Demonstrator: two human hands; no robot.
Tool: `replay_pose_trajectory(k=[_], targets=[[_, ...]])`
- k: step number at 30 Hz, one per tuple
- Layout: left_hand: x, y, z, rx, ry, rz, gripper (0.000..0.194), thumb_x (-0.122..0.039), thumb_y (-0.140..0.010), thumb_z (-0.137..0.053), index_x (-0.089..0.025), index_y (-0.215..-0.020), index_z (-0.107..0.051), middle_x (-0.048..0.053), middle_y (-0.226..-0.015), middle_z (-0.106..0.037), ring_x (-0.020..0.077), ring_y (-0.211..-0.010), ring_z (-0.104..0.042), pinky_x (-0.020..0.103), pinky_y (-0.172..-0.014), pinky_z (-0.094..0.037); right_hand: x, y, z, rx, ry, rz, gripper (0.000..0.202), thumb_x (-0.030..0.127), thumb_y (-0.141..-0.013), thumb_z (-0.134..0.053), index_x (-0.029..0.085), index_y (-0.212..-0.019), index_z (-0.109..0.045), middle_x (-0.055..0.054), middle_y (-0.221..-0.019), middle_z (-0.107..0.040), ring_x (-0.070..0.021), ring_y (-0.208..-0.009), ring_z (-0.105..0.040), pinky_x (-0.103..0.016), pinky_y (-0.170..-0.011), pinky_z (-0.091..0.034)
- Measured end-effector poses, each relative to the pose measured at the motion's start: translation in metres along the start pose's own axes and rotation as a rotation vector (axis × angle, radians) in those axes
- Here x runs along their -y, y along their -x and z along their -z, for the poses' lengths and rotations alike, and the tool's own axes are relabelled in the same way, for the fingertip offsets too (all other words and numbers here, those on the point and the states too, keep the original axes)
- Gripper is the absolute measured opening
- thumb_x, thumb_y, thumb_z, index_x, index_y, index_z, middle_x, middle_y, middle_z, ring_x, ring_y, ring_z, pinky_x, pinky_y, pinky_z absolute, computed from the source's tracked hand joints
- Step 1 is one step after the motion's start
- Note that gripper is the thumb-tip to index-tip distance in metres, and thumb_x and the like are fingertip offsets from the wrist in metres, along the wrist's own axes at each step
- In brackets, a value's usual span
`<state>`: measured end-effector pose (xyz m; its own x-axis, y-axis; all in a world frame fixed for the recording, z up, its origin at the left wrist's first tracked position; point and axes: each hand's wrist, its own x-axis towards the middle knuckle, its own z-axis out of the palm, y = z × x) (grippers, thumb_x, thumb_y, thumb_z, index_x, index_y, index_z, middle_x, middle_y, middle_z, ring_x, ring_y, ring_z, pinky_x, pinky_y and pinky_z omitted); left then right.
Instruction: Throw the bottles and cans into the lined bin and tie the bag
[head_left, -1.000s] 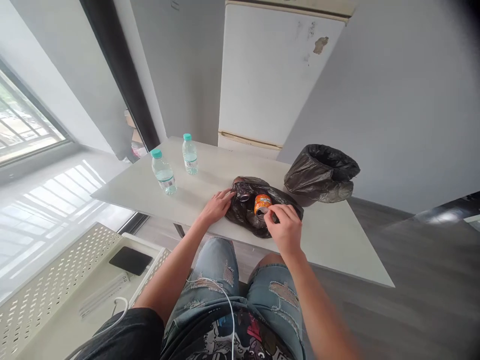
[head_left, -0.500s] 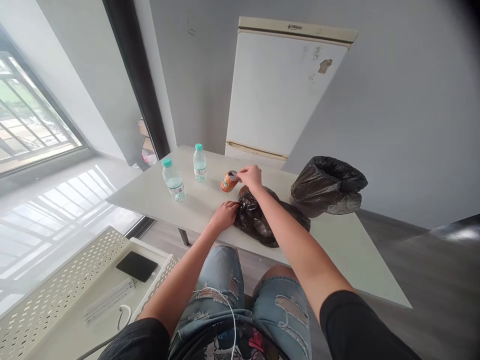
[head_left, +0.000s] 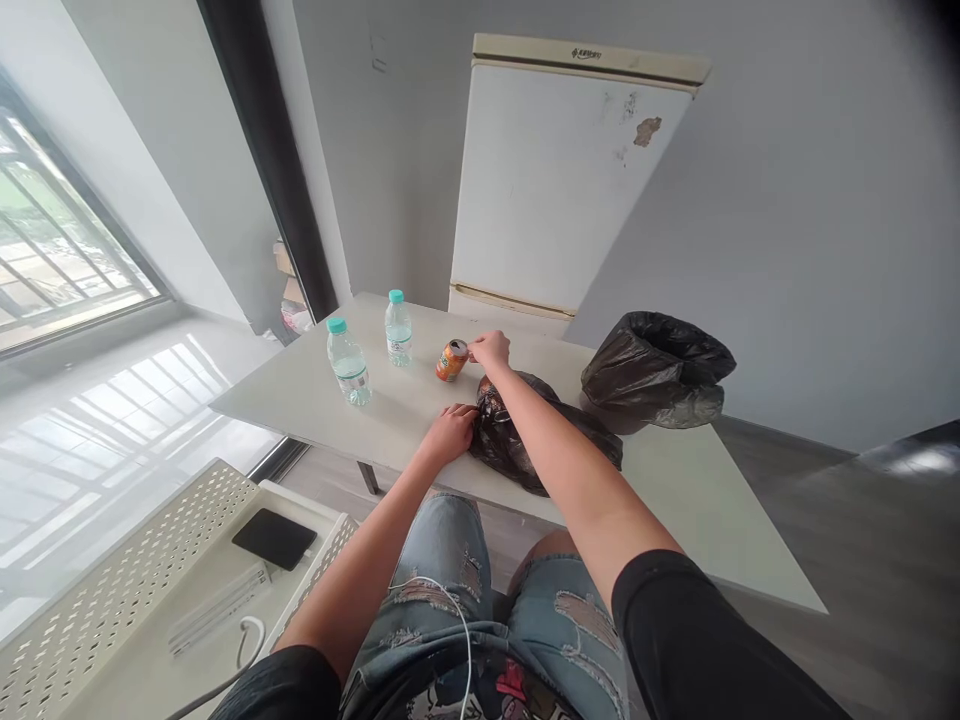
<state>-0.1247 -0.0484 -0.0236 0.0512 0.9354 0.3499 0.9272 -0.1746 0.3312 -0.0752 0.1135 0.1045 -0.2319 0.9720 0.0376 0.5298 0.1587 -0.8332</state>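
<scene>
An orange can (head_left: 451,361) stands on the white table (head_left: 300,385). The fingertips of my right hand (head_left: 490,350) are closed at the can's right side, near its top. My left hand (head_left: 453,430) is closed on the edge of a crumpled black plastic bag (head_left: 517,445), which lies at the table's near edge under my right forearm. Two clear bottles with teal caps stand left of the can, one nearer (head_left: 349,368) and one farther back (head_left: 398,330).
An open black bag (head_left: 652,370) stands at the right of the table. A white fridge (head_left: 555,180) is behind the table. At the lower left, a perforated cart (head_left: 135,570) holds a dark phone (head_left: 274,537) and a white cable.
My right hand has shifted slightly left, and the can has gone from tilted to upright. My left hand has stayed on the bag.
</scene>
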Motion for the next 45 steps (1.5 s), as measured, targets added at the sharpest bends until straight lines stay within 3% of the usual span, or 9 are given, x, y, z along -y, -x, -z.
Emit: replay_pose_trajectory(k=[4, 11, 17, 20, 23, 28, 34, 38, 45], targets=[[-0.002, -0.001, 0.003, 0.006, 0.009, 0.000, 0.044, -0.008, -0.095, -0.048, -0.020, -0.130, -0.071, 0.011, -0.136, -0.071, 0.0268, -0.126, -0.063, 0.043, -0.108, -0.050, -0.006, 0.012, 0.021, -0.057, 0.027, 0.063, 0.014, 0.008, -0.076, -0.064, 0.020, -0.072, -0.070, -0.006, -0.073, -0.075, -0.0198, -0.064, -0.070, -0.033, -0.074, -0.059], [-0.006, 0.000, 0.007, 0.019, 0.019, 0.005, 0.041, -0.008, -0.095, -0.048, -0.020, -0.126, -0.072, 0.011, -0.132, -0.072, 0.0270, -0.124, -0.063, 0.043, -0.107, -0.050, -0.052, 0.071, 0.066, -0.130, 0.142, 0.460, 0.012, 0.021, -0.085, -0.061, 0.021, -0.077, -0.070, -0.005, -0.078, -0.076, -0.0214, -0.074, -0.070, -0.032, -0.085, -0.054], [-0.007, 0.000, 0.008, 0.017, 0.023, 0.017, 0.043, -0.008, -0.094, -0.048, -0.021, -0.128, -0.071, 0.010, -0.132, -0.072, 0.0276, -0.126, -0.062, 0.044, -0.108, -0.048, -0.100, 0.141, 0.083, -0.351, 0.151, 0.417, 0.017, 0.026, -0.090, -0.055, 0.021, -0.085, -0.071, -0.006, -0.076, -0.073, -0.0224, -0.069, -0.066, -0.033, -0.077, -0.052], [-0.007, 0.000, 0.008, 0.025, 0.024, 0.017, 0.042, -0.009, -0.095, -0.049, -0.022, -0.128, -0.071, 0.011, -0.131, -0.073, 0.0278, -0.126, -0.062, 0.044, -0.109, -0.048, -0.119, 0.161, 0.081, -0.307, 0.186, 0.324, 0.016, 0.026, -0.089, -0.058, 0.023, -0.083, -0.072, -0.006, -0.072, -0.073, -0.0232, -0.065, -0.067, -0.033, -0.073, -0.052], [-0.006, 0.000, 0.008, 0.021, 0.024, 0.020, 0.044, -0.008, -0.094, -0.049, -0.022, -0.129, -0.071, 0.011, -0.132, -0.072, 0.0278, -0.127, -0.062, 0.044, -0.110, -0.048, -0.131, 0.157, 0.076, -0.246, 0.230, 0.278, 0.018, 0.022, -0.088, -0.058, 0.021, -0.090, -0.076, -0.010, -0.085, -0.078, -0.0253, -0.072, -0.071, -0.035, -0.074, -0.054], [-0.005, -0.001, 0.007, 0.023, 0.020, 0.016, 0.045, -0.007, -0.094, -0.048, -0.023, -0.131, -0.070, 0.010, -0.133, -0.072, 0.0274, -0.126, -0.062, 0.044, -0.109, -0.049, -0.137, 0.132, 0.070, -0.216, 0.232, 0.463, 0.031, 0.017, -0.091, -0.057, 0.016, -0.115, -0.076, -0.016, -0.117, -0.076, -0.0288, -0.100, -0.073, -0.040, -0.094, -0.056], [-0.005, -0.001, 0.008, 0.028, 0.008, 0.015, 0.044, -0.008, -0.094, -0.047, -0.021, -0.130, -0.069, 0.011, -0.132, -0.072, 0.0279, -0.126, -0.062, 0.044, -0.107, -0.050, -0.140, 0.127, 0.063, -0.142, 0.258, 0.479, 0.025, 0.012, -0.092, -0.053, 0.019, -0.100, -0.075, -0.013, -0.103, -0.075, -0.0273, -0.094, -0.071, -0.038, -0.091, -0.055], [-0.006, -0.001, 0.009, 0.039, 0.006, 0.023, 0.044, -0.009, -0.095, -0.047, -0.022, -0.131, -0.068, 0.011, -0.132, -0.072, 0.0278, -0.127, -0.061, 0.044, -0.106, -0.050, -0.140, 0.127, 0.059, -0.172, 0.211, 0.497, 0.021, 0.020, -0.091, -0.062, 0.018, -0.110, -0.071, -0.014, -0.108, -0.072, -0.0289, -0.100, -0.069, -0.039, -0.093, -0.056], [-0.005, -0.001, 0.007, 0.032, -0.001, 0.025, 0.043, -0.009, -0.094, -0.048, -0.023, -0.130, -0.069, 0.012, -0.131, -0.072, 0.0280, -0.126, -0.062, 0.044, -0.106, -0.051, -0.131, 0.116, 0.035, -0.185, 0.212, 0.445, 0.071, 0.036, -0.086, -0.076, 0.012, -0.148, -0.050, -0.023, -0.137, -0.062, -0.0366, -0.131, -0.059, -0.047, -0.111, -0.050]])
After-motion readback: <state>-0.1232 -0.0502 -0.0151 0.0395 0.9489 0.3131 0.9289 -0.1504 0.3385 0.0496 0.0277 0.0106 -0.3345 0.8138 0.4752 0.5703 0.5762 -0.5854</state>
